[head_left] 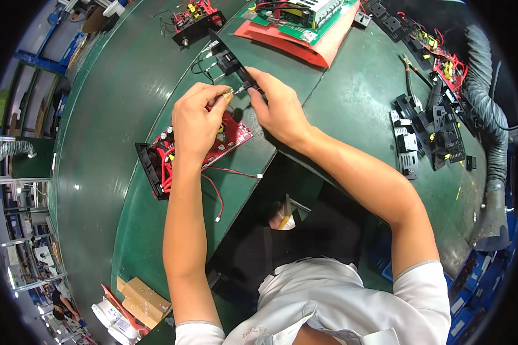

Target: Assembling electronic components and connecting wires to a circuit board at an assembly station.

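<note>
My right hand [281, 106] is closed around the lower end of a black plastic panel [227, 60], which stands tilted and has sockets and thin dark wires on its left side. At the panel's lower end, my left hand [197, 118] pinches a small yellowish piece [229, 96]; a bright metal tip shows by it, but its kind is unclear. Beneath my left hand lies a red circuit board [233, 137], partly hidden by that hand and forearm. A black end plate [149, 169] adjoins it on the left. Red leads with white plugs [230, 171] trail from the board across the green table.
Pliers [410, 80] and several black plastic panels [437, 135] lie at the right, near a grey flexible duct [482, 92]. At the back are an orange-red sheet [282, 43] under a green board and another wired black panel [198, 31]. Cardboard [144, 300] sits front left.
</note>
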Tool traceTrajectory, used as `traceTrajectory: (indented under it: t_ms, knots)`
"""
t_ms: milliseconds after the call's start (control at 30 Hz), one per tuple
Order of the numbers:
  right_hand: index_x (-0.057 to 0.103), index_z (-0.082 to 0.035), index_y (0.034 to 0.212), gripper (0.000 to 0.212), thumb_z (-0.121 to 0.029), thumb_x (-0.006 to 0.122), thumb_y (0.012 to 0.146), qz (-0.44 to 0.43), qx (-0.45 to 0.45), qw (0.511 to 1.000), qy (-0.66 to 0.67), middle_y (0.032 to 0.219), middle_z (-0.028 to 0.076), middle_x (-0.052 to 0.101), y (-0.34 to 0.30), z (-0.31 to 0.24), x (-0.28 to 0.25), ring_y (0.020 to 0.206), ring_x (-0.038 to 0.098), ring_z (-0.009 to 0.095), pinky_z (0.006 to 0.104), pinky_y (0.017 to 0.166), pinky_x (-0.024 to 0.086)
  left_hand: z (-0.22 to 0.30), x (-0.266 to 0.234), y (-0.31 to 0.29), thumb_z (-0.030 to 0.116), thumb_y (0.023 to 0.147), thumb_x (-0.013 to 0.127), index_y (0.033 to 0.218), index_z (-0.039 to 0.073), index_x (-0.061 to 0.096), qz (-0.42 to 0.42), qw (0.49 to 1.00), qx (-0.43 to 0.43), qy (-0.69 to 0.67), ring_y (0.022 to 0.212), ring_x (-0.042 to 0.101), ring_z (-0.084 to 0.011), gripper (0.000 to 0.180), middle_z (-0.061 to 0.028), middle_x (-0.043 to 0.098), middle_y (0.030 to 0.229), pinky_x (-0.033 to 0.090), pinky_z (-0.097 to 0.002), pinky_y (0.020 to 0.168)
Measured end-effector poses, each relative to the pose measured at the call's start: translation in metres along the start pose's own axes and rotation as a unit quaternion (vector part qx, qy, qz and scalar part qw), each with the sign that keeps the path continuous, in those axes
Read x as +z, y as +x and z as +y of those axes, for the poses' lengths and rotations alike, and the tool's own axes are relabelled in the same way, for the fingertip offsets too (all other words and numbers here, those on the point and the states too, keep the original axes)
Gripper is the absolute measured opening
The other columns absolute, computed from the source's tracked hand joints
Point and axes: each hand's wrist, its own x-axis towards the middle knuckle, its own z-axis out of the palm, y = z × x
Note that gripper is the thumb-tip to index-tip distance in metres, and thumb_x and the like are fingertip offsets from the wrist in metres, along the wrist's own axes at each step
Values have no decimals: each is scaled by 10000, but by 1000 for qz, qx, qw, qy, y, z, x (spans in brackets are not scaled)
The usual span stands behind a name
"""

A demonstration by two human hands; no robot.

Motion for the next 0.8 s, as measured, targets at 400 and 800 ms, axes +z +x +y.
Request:
traceTrajectory:
  t_ms: [400,800]
  knots:
    - [556,12,1246,375,17,591,873,24,-71,997,0,992,189,630,0,-1,1,909,617,377,424,792,504,5,5,-1,16,810,712,956,-14,725,-6,1000,20,-1,608,532,-146,150,-83,623,786,441,-293,582]
    - [552,5,1290,425,21,596,867,24,-83,996,-21,1004,184,639,-3,-1,5,894,623,365,418,773,514,3,7,-2,9,823,699,949,-17,715,-1,998,54,37,602,555,-188,129,-103,582,759,446,-322,576]
